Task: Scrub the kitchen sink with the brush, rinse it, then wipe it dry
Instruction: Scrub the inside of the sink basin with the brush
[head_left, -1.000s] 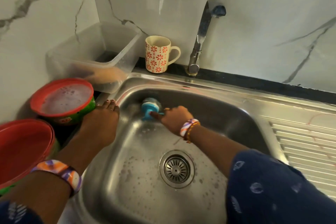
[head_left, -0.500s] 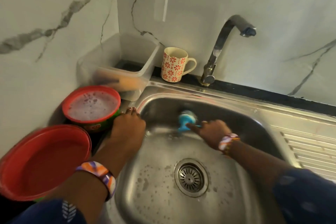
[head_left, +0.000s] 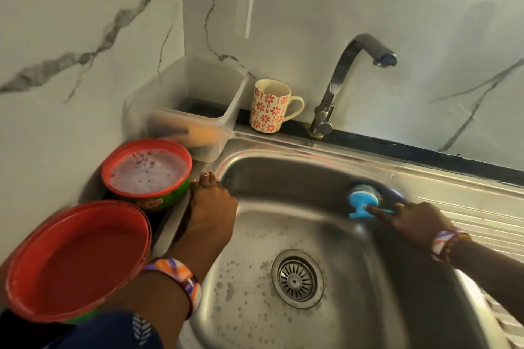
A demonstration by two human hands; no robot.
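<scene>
The steel sink (head_left: pixel 283 178) fills the lower middle, its floor speckled with soap spots around the round drain (head_left: pixel 297 278). My right hand (head_left: pixel 411 221) grips the blue round brush (head_left: pixel 363 201), which presses against the far wall of the basin towards its right corner. My left hand (head_left: pixel 211 207) rests flat on the sink's left rim, fingers together, holding nothing. The tap (head_left: pixel 348 76) stands behind the basin with no water running.
A red-rimmed green tub of soapy water (head_left: pixel 147 173) and a red lid (head_left: pixel 76 261) sit left of the sink. A clear plastic box (head_left: pixel 184 110) and a flowered mug (head_left: pixel 269 106) stand at the back. The ribbed drainboard (head_left: pixel 482 224) lies to the right.
My right hand has slid the brush rightward along the basin's far wall, from near the back left to near the right corner. My left hand stays on the rim. The view has shifted.
</scene>
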